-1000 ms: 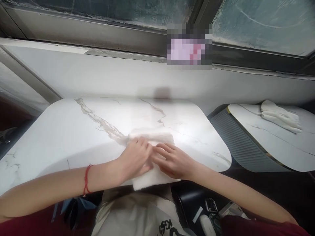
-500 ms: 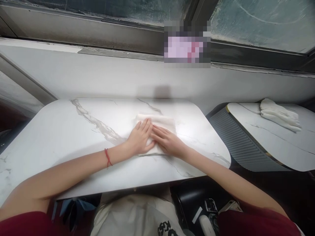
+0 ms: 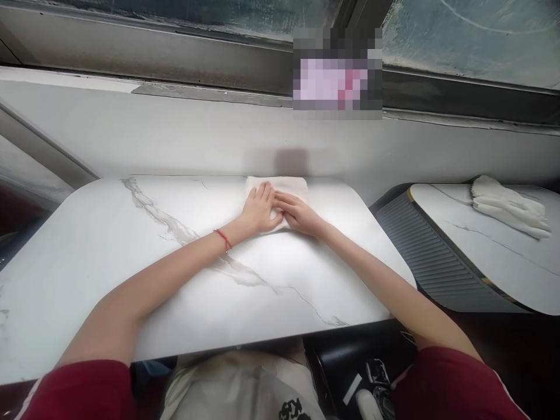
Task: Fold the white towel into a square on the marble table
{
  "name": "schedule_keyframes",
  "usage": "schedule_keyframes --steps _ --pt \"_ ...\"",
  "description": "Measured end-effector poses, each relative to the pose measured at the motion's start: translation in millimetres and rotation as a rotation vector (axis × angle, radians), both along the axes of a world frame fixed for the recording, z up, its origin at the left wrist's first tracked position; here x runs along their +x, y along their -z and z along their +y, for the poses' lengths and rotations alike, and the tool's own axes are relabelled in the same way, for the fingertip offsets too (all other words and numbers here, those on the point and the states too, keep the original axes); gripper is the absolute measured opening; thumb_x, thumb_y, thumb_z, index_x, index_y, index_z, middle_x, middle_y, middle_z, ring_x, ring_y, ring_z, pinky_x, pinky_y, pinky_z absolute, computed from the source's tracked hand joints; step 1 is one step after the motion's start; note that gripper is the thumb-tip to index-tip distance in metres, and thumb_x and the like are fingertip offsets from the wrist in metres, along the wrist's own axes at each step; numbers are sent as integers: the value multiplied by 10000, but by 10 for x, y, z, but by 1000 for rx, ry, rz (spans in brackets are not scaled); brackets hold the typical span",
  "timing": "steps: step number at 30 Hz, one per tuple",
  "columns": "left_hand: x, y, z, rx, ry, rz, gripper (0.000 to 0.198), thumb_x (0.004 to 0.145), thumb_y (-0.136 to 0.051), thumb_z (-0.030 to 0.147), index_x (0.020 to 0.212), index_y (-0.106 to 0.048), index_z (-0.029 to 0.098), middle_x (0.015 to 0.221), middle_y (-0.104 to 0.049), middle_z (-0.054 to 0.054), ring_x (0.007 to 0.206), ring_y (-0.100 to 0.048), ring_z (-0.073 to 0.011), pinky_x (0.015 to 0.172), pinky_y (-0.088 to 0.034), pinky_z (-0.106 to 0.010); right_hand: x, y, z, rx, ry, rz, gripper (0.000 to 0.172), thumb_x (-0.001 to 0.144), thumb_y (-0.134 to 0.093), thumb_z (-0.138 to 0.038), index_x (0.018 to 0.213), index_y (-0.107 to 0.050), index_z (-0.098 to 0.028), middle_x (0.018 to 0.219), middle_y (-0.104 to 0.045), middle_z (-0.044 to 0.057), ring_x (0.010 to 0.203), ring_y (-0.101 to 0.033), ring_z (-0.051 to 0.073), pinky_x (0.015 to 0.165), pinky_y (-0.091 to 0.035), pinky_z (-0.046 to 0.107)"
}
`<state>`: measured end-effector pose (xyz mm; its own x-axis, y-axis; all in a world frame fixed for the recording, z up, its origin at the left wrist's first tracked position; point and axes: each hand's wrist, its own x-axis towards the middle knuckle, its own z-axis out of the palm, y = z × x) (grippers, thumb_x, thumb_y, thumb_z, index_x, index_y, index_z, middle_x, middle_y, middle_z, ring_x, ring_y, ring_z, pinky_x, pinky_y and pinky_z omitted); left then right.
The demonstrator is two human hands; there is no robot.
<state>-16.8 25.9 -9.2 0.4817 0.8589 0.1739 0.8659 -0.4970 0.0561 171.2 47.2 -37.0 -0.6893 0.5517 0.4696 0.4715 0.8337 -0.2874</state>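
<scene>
A folded white cloth (image 3: 295,185) lies flat on the white marble-patterned tabletop (image 3: 175,309), against its far edge by the wall. My left hand (image 3: 259,209) rests palm down on the cloth with its fingers stretched forward. From the right, my right hand (image 3: 301,212) presses on the same cloth, fingers extended toward the left hand and meeting it near the middle. Both hands are open and flat. Part of the cloth is hidden under them. A red string bracelet (image 3: 223,239) circles my left wrist.
Another table (image 3: 494,256) with a ribbed grey side stands to the right, bearing a crumpled white cloth (image 3: 510,207). A white wall (image 3: 175,140) and window frame rise behind. Below the front edge is a black surface (image 3: 335,364) with small objects.
Both hands have slid the white cloth forward, away from me, from the middle of the tabletop to its far edge. My arms are stretched further out.
</scene>
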Motion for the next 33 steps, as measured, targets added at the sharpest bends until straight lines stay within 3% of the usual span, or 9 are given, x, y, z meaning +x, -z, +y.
schedule_keyframes --steps 7,16,26,33 --pt "78 11 204 12 -21 -47 753 963 -429 432 1535 -370 -53 1649 -298 -276 1561 -251 -373 1253 -188 -505 56 2 264 -41 13 21 510 921 -385 -141 1331 -666 -256 1517 -569 75 1477 -451 249 1218 -405 532" --pt "175 -12 380 5 -91 -83 761 977 -409 429 1531 -353 -90 1649 -306 -276 1562 -245 -363 1268 -172 -476 75 -47 584 -166 37 84 470 884 -396 -136 1182 -751 -210 1469 -615 95 1411 -535 241 1197 -427 476" --pt "167 2 400 16 -93 -83 763 973 -404 424 1544 -343 -78 1656 -303 -257 1568 -237 -350 1275 -168 -473 20 24 622 -136 98 126 473 845 -408 -128 1138 -766 -224 1434 -646 76 1381 -563 238 1181 -438 475" --pt "134 -67 166 -7 -56 -40 733 989 -409 401 1548 -351 -68 1657 -294 -261 1568 -244 -346 1278 -175 -470 36 -6 380 -111 102 104 515 842 -388 -116 1175 -768 -211 1416 -659 90 1366 -577 231 1181 -444 454"
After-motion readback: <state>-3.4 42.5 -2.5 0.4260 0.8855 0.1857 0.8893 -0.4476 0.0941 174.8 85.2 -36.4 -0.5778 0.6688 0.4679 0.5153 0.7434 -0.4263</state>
